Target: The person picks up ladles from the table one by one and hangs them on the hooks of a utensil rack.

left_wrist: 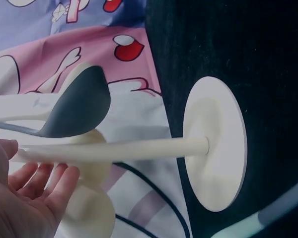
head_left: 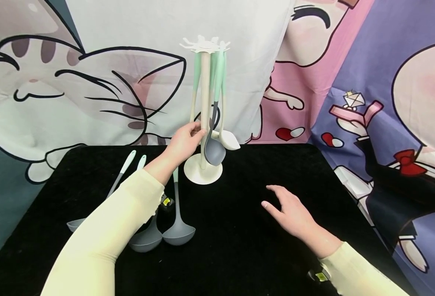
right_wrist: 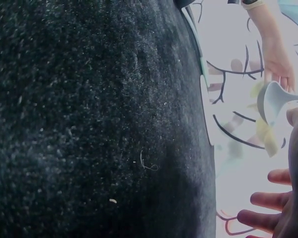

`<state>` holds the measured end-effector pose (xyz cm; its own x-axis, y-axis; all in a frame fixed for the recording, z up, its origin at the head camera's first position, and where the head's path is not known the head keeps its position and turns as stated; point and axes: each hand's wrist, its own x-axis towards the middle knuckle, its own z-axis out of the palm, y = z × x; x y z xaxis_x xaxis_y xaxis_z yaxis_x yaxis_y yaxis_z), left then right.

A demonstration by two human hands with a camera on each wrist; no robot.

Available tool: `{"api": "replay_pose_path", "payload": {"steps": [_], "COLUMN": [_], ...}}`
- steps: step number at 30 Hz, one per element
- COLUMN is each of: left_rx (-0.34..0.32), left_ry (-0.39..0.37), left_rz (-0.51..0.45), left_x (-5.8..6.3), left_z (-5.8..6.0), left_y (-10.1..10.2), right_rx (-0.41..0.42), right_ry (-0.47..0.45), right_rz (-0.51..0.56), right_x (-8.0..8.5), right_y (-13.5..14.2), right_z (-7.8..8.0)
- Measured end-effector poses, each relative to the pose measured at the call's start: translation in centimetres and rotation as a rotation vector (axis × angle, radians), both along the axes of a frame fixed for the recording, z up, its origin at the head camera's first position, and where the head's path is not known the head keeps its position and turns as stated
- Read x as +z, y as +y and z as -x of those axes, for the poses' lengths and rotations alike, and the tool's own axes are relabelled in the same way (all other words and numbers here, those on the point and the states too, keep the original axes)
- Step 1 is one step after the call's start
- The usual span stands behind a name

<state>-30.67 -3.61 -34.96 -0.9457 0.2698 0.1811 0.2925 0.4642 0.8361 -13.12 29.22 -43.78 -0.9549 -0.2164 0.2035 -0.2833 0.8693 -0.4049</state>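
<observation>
My left hand [head_left: 183,143] holds the cream pole of a utensil stand [head_left: 205,94], with the thumb on one side and fingers on the other in the left wrist view. From the stand's toothed top hangs a grey ladle [head_left: 215,152] with a mint handle, close to the fingertips. Behind it hang cream-headed utensils, among them a white ladle [head_left: 230,140]; others are partly hidden by the pole and hand. Over the table's right half, my right hand [head_left: 290,211] is held with fingers apart and nothing in it.
On the black table [head_left: 239,246] lie a grey ladle [head_left: 179,233], a second grey ladle [head_left: 145,239] beside it, and another ladle [head_left: 119,176] mostly behind the left sleeve. A printed cartoon cloth [head_left: 128,90] hangs behind the table and along its right.
</observation>
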Motion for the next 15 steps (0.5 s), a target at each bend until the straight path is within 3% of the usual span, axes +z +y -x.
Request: {"api": "replay_pose_path", "payload": {"steps": [11, 15], "left_rx": [0.012, 0.013], "left_ry": [-0.065, -0.075], "left_rz": [0.059, 0.13], "left_x": [0.3, 0.1], "left_z": [-1.2, -2.1], "left_y": [-3.1, -4.2], "right_rx": [0.022, 0.031], "right_ry": [0.002, 0.008], "right_rz": [0.004, 0.004], "right_x": [0.1, 0.2], "right_y": [-0.9, -1.1], "right_z": [0.3, 0.4]}}
